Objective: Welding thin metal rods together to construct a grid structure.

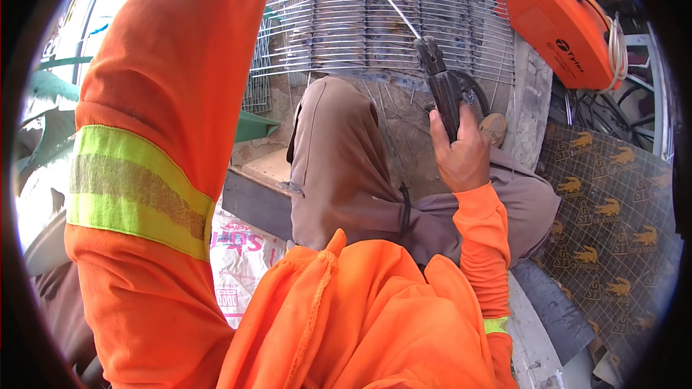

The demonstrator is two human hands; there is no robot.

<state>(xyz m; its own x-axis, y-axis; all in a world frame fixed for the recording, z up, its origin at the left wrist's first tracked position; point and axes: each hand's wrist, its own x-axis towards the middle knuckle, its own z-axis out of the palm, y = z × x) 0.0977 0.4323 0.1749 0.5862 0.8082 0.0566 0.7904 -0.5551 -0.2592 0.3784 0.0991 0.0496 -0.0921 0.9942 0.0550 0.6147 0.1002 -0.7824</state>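
Observation:
My right hand (pixel 463 153) is wrapped round the black handle of a welding electrode holder (pixel 441 75). A thin, pale welding rod (pixel 393 7) sticks out of the holder's jaws, up and to the left. Its reddish tip is over a grid of metal bars (pixel 339 32); whether it touches them I cannot tell. My left arm (pixel 155 137), in an orange sleeve with a yellow-green band, is raised toward the top edge. The left hand lies outside the picture. A dark cable (pixel 474 90) curves beside the holder.
An orange welding machine (pixel 559 25) with a coiled pale cable (pixel 617 54) stands at the far right. A patterned brown board (pixel 613 223) lies on the right, beside a grey plank (pixel 528 104). My bent knee (pixel 335 151) is before the grid. A printed white sack (pixel 241 259) lies left.

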